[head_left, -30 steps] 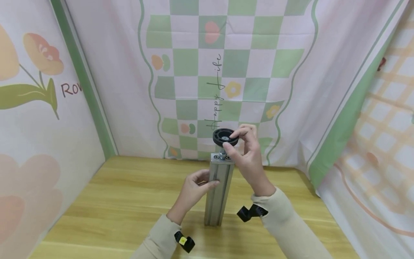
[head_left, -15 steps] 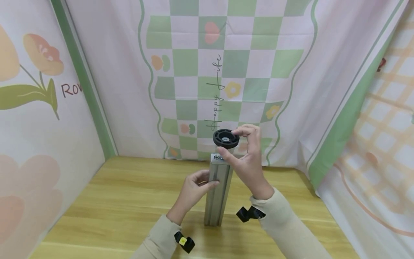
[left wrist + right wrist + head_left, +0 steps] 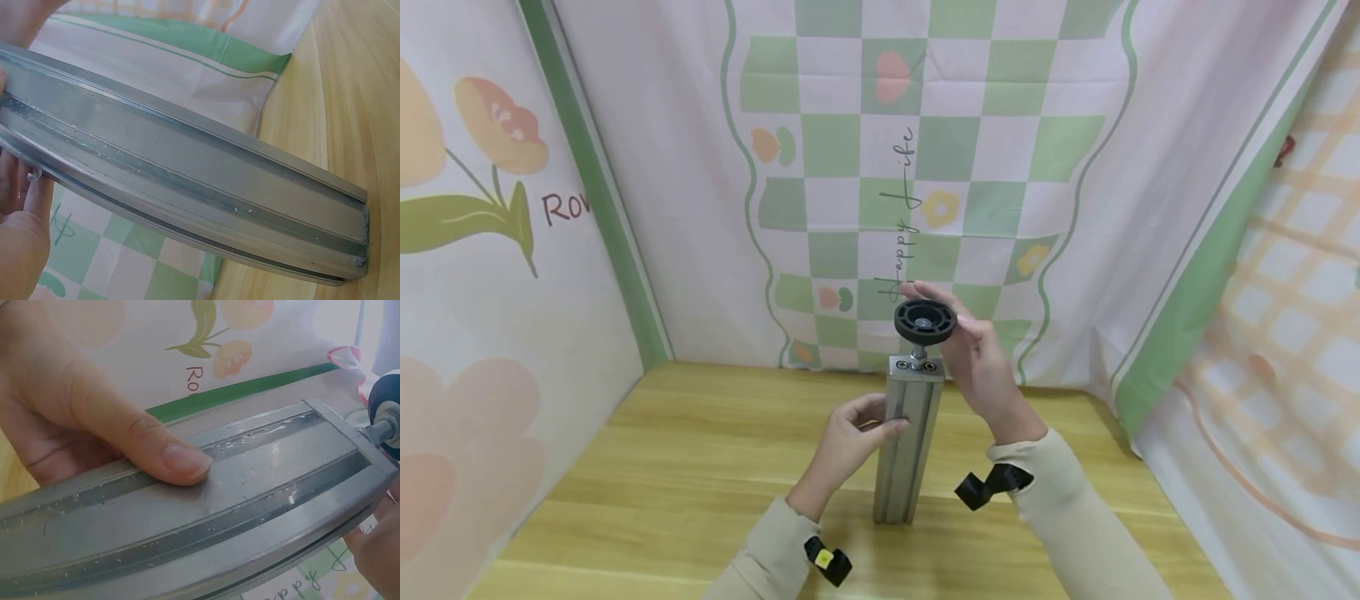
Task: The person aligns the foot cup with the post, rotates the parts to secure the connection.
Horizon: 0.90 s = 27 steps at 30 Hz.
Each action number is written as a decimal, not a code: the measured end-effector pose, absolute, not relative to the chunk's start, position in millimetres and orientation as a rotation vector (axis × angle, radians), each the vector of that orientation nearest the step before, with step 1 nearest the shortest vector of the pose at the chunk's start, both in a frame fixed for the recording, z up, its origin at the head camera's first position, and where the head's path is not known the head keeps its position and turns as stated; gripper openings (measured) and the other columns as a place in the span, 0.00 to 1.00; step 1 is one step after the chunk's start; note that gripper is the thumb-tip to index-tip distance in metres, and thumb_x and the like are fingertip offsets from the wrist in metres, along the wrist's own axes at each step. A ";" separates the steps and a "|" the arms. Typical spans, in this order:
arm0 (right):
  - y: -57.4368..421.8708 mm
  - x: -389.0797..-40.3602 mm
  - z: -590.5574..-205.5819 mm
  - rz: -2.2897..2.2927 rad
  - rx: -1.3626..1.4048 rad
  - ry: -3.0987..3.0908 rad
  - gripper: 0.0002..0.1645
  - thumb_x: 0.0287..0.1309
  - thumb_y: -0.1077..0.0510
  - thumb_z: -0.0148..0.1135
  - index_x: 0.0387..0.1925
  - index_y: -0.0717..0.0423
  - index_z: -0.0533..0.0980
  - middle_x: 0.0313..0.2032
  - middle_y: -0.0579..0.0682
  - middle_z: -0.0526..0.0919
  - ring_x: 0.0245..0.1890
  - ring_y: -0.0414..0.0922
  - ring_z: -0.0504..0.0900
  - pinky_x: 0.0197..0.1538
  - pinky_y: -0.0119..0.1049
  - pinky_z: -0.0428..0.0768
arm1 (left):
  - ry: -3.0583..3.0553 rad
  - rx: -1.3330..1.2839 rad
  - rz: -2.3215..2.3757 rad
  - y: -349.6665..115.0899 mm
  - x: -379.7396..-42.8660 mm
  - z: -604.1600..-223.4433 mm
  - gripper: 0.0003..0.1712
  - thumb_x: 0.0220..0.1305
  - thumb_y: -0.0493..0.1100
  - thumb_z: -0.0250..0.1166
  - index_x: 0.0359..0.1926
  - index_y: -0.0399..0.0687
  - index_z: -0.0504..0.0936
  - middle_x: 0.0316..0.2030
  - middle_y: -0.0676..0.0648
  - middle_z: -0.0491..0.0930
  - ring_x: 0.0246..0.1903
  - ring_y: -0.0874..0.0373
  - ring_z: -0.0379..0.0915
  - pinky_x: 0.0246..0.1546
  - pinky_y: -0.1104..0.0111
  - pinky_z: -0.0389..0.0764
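Observation:
A silver slotted aluminium profile (image 3: 906, 450) stands upright on the wooden table. My left hand (image 3: 848, 446) grips it partway up, with the thumb across the near face; the right wrist view shows that thumb (image 3: 181, 462) lying flat on the metal. From the top end plate rises a threaded stem (image 3: 918, 357) with a nut, bearing a round black levelling foot (image 3: 925, 323). Beside the foot's right edge is my right hand (image 3: 977, 367), its fingers (image 3: 934, 292) stretched behind the disc and a digit at the rim. Whether they press on it is hard to tell.
The light wood table (image 3: 700, 467) reaches back to a green-and-white checkered curtain (image 3: 827, 142). Printed cloth (image 3: 475, 333) hangs on the left and more cloth (image 3: 1285, 367) on the right. Small black mounts (image 3: 829, 560) sit on both sleeves.
My right hand has gone from pinching the foot's rim between thumb and fingers to reaching its straighter fingers behind the disc. The stem shows again. My left hand and the profile stay put.

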State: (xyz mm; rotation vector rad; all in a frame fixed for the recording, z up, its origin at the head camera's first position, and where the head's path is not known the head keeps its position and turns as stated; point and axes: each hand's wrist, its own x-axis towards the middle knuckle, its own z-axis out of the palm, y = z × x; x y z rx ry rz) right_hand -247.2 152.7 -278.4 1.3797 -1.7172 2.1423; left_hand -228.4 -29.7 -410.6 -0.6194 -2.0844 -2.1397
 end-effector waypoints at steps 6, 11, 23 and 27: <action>154.5 -250.7 -278.2 2.246 1.415 -1.654 0.33 0.75 0.57 0.22 0.69 0.59 0.66 0.69 0.63 0.65 0.72 0.60 0.57 0.73 0.49 0.58 | -2.089 -0.615 -2.133 -29.4 -228.7 -410.5 0.18 0.61 0.44 0.75 0.51 0.45 0.85 0.42 0.46 0.85 0.45 0.53 0.81 0.50 0.66 0.83; 155.2 -253.2 -279.3 2.250 1.421 -1.622 0.30 0.75 0.57 0.26 0.66 0.59 0.69 0.68 0.65 0.65 0.71 0.59 0.59 0.73 0.49 0.58 | -2.092 -0.604 -2.133 -29.2 -228.6 -410.2 0.19 0.61 0.44 0.75 0.51 0.44 0.85 0.42 0.46 0.85 0.45 0.53 0.81 0.51 0.66 0.83; 152.5 -248.3 -285.0 2.088 1.186 -1.636 0.18 0.65 0.60 0.42 0.52 0.48 0.72 0.61 0.59 0.74 0.62 0.54 0.71 0.70 0.44 0.58 | -2.091 -0.608 -2.125 -29.6 -227.6 -410.0 0.19 0.61 0.44 0.74 0.52 0.44 0.84 0.42 0.46 0.85 0.45 0.54 0.81 0.50 0.66 0.83; 150.9 -245.5 -286.6 1.999 1.102 -1.643 0.14 0.61 0.62 0.47 0.48 0.48 0.71 0.59 0.57 0.71 0.58 0.53 0.72 0.63 0.37 0.72 | -2.097 -0.617 -2.116 -29.6 -228.9 -410.8 0.20 0.61 0.45 0.75 0.52 0.45 0.84 0.42 0.47 0.85 0.45 0.53 0.81 0.50 0.66 0.83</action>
